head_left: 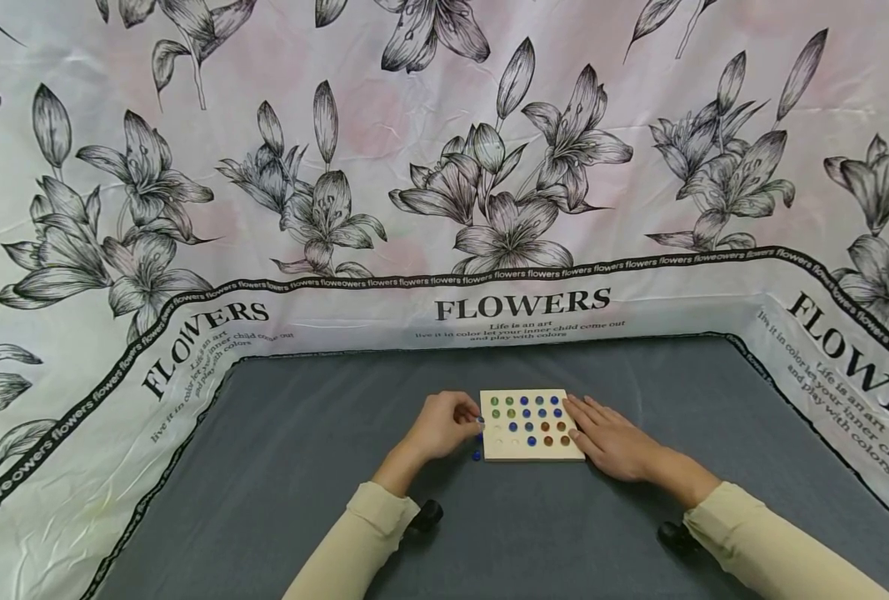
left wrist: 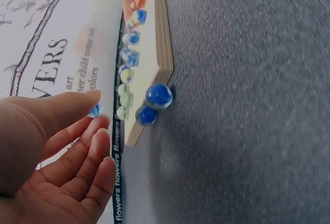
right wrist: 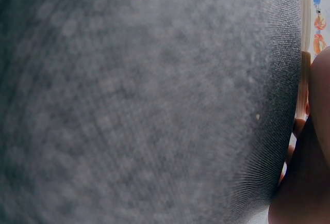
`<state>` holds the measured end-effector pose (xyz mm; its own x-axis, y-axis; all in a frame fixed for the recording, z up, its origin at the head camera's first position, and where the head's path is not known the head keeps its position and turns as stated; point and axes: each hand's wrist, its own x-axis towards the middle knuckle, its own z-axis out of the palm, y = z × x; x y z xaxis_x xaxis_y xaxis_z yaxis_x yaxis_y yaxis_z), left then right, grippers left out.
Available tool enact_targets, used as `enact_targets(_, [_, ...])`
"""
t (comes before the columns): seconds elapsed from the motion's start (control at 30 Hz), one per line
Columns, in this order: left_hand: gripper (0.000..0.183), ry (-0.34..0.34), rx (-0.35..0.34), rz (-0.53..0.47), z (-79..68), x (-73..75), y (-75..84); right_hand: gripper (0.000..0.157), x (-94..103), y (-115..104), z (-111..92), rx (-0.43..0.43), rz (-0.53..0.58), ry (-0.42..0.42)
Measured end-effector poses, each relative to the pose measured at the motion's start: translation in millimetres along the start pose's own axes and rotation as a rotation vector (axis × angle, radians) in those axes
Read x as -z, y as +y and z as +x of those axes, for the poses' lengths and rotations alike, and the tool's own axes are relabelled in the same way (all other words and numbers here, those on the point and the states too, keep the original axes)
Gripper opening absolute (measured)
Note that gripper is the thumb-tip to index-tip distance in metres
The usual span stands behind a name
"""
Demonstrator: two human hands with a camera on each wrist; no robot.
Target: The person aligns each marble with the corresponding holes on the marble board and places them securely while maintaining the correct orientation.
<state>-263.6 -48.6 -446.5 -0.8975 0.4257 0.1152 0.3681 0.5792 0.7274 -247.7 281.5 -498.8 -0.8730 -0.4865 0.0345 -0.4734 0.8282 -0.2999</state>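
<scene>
A pale wooden board [head_left: 519,454] lies flat on the grey cloth, with rows of green, blue and reddish-brown marbles in its hollows. Bare hollows show at its near left corner. My left hand [head_left: 444,425] is at the board's left edge. Between thumb and fingertip it pinches a blue marble [left wrist: 95,110], clearest in the left wrist view. Two more blue marbles [left wrist: 159,96] lie on the cloth beside that edge. With fingers straight, my right hand [head_left: 612,442] rests on the board's right side. The right wrist view catches only part of this hand and the board's edge.
Grey cloth [head_left: 302,467] covers the table. A white sheet [head_left: 384,321] printed with flowers and lettering rises at the back and both sides. Dark wrist devices [head_left: 427,515] sit below both cuffs.
</scene>
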Motion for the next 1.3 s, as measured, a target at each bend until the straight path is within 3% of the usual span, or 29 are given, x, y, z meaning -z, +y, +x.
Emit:
enact_targets(0.43, [0.011, -0.062, -0.056, -0.046, 0.7, -14.7, 9.5, 0.063, 0.1, -0.1, -1.0, -0.004, 0.000, 0.000])
enact_targets(0.87, [0.008, -0.100, -0.104, 0.032, 7.4, -32.0, 20.1, 0.062, 1.5, -1.2, -1.4, -0.014, 0.007, 0.003])
enact_targets(1.3, [0.008, -0.070, -0.118, 0.143, 12.3, -43.8, 25.7, 0.062, 1.4, -2.7, -0.6, -0.021, 0.015, -0.003])
